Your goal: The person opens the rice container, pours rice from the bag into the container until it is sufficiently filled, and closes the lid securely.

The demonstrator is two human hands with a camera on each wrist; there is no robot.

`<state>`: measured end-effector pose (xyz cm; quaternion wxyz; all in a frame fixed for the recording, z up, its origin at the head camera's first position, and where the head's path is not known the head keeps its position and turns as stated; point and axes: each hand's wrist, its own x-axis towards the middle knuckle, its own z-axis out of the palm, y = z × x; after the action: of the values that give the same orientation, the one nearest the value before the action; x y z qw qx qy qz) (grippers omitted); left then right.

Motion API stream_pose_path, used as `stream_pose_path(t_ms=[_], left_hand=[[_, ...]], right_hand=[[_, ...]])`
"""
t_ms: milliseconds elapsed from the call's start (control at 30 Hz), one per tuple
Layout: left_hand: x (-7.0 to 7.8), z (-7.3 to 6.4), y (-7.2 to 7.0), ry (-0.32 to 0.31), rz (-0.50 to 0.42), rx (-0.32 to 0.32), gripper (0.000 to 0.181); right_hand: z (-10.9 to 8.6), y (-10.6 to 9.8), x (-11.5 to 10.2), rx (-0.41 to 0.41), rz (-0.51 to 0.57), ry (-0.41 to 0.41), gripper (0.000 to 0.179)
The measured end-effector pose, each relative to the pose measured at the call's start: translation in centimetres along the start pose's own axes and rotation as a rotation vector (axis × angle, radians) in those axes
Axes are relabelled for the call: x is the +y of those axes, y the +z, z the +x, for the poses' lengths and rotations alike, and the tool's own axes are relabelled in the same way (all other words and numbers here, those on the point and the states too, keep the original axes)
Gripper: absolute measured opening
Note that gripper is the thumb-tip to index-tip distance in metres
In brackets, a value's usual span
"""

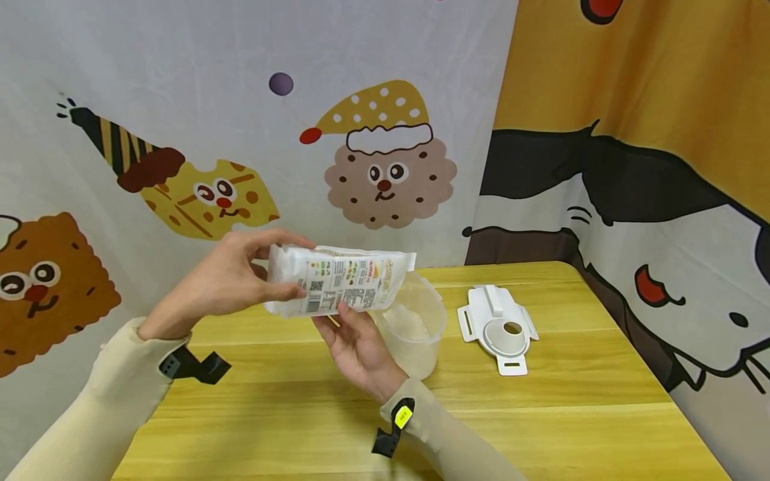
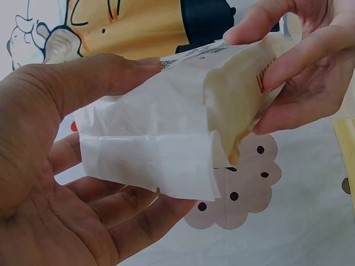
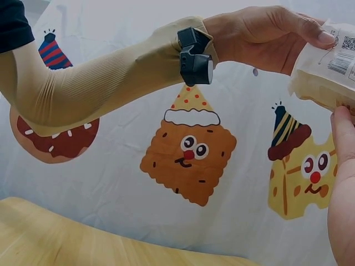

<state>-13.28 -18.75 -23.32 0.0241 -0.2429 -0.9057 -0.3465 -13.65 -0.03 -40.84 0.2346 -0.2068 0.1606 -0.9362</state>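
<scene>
A white printed plastic bag [image 1: 343,280] is tilted nearly on its side, its right end at the rim of a clear plastic container [image 1: 430,334]. Pale, fine-looking contents fill the lower part of that container. My left hand [image 1: 234,274] grips the bag's left end, thumb on the near face and fingers behind. From below, my right hand [image 1: 363,351] holds the bag farther along; in the left wrist view its thumb and fingers lie on either side of the bag [image 2: 166,122]. The right wrist view shows only part of the bag [image 3: 327,72]. The bag's mouth is hard to make out.
A white plastic lid [image 1: 496,327] with side tabs and a round part lies right of the container on the wooden table [image 1: 571,374]. Behind the table hangs a cartoon-print curtain [image 1: 210,53]. Each wrist carries a black camera mount [image 1: 192,366].
</scene>
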Motion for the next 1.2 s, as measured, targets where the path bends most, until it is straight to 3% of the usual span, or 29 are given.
stream_pose_path(t_ms=[967,1200], left_hand=[[-0.25,0.34,0.19,0.024,-0.030,0.005,0.054],[-0.32,0.39,0.24,-0.001,-0.036,-0.002,0.055]], right_hand=[[-0.01,0.03,-0.01,0.001,0.018,-0.020,0.036],[0.06,-0.09,-0.09,-0.019,0.018,-0.019,0.037]])
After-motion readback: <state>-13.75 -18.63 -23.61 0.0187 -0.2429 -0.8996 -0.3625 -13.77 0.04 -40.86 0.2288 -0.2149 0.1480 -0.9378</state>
